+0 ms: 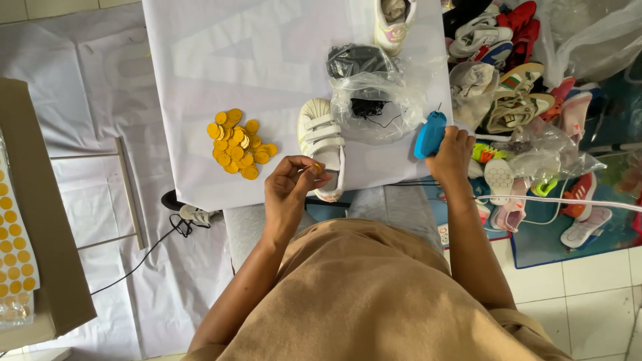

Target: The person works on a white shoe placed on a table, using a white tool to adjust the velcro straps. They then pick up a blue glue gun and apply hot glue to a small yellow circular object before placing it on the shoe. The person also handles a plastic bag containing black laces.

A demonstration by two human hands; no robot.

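1. My left hand pinches one yellow sticker at frame centre, beside one white shoe.
2. My right hand grips one blue tool, partly hidden.
3. Sticker pile left of centre: too overlapped to count.

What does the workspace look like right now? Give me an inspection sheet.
Surface: white sheet-covered table, wrinkled.
Job's things: white strap-fastened sneaker lying on the table; small round yellow sticker pinched in the left hand; blue handheld plastic tool under the right hand.
Clutter: heap of round yellow stickers; clear plastic bag with black cord inside; dark crumpled bag; second white shoe at the far edge.
Grippers: left fingers closed on the sticker; right hand wrapped on the tool.
Cables: black cable on the floor; white cord to the right.
Surroundings: pile of mixed shoes on the right; sheet of yellow dots on the left.
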